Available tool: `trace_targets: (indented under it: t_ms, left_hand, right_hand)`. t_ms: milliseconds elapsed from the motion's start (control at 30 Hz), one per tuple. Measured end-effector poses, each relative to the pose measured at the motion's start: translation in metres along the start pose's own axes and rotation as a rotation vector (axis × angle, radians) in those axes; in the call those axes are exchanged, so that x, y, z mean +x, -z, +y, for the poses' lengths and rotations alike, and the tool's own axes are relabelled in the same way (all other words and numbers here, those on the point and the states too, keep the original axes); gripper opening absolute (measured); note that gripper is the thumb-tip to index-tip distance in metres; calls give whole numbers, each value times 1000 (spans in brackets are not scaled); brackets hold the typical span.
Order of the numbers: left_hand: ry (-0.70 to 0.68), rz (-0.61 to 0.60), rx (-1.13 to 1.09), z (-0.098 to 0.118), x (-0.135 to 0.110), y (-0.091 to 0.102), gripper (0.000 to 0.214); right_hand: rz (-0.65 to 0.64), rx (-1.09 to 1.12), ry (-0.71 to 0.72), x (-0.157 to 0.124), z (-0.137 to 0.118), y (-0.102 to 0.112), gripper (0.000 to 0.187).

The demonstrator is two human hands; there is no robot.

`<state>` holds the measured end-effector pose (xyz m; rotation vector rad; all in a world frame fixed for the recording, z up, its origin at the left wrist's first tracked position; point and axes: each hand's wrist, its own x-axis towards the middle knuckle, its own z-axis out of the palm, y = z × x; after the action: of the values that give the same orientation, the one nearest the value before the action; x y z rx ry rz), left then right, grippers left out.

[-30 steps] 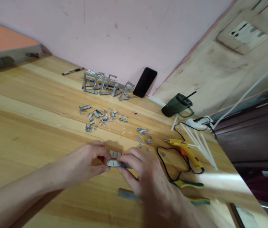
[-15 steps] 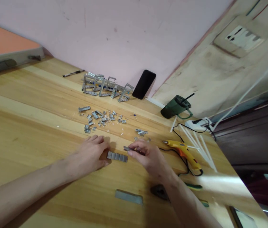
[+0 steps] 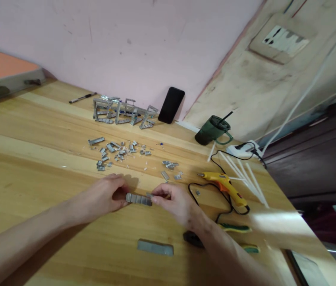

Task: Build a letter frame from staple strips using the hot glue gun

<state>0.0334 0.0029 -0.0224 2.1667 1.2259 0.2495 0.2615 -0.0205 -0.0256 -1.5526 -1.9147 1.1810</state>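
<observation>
- Since half a sec ago, right hand (image 3: 172, 202) has come back down w/ its small staple piece and now meets the right end of the staple strip (image 3: 138, 199); left hand (image 3: 105, 194) has barely shifted.
- Left hand: thumb + fingers pressed against strip's left end, prob. bracing it so it doesn't slide on the smooth wooden table (image 3: 37, 159).
- Right hand: fingertips pinched on a short staple piece, butted against strip's right end, likely to line it up.
- Strip lies flat on table between both hands, near the front-centre.
- Second staple strip (image 3: 155, 247) lies loose closer to the person, apart from both hands.
- Loose staple bits (image 3: 117, 149) scattered beyond the hands; staple-built frames (image 3: 123, 112) stand by the wall, next to a black phone (image 3: 171, 105) leaning on it.
- Containers: green cup (image 3: 212, 130) w/ dark straw, contents can't be seen.
- Yellow glue gun (image 3: 224, 186) + white glue sticks (image 3: 245, 176) lie to the right, within reach; pliers' green handles (image 3: 235, 228) just behind right forearm.
- Pen (image 3: 80, 97) far back.
</observation>
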Motion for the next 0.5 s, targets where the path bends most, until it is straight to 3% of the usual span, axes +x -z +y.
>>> trace_targets:
  t_ms: [133, 233, 367, 500]
  left_hand:
    - [101, -23, -314, -4, -3, -3, 16]
    - [79, 6, -506, -5, -7, -8, 16]
    - [-4, 55, -583, -2, -15, -9, 13]
    - [-73, 88, -661, 4, -29, -4, 12]
  right_hand:
    - [-7, 53, -13, -4, -6, -2, 10]
    - [16, 107, 19, -11, -20, -5, 9]
    - [198, -53, 183, -25, -43, -6, 8]
    - [268, -195, 359, -39, -56, -8, 9]
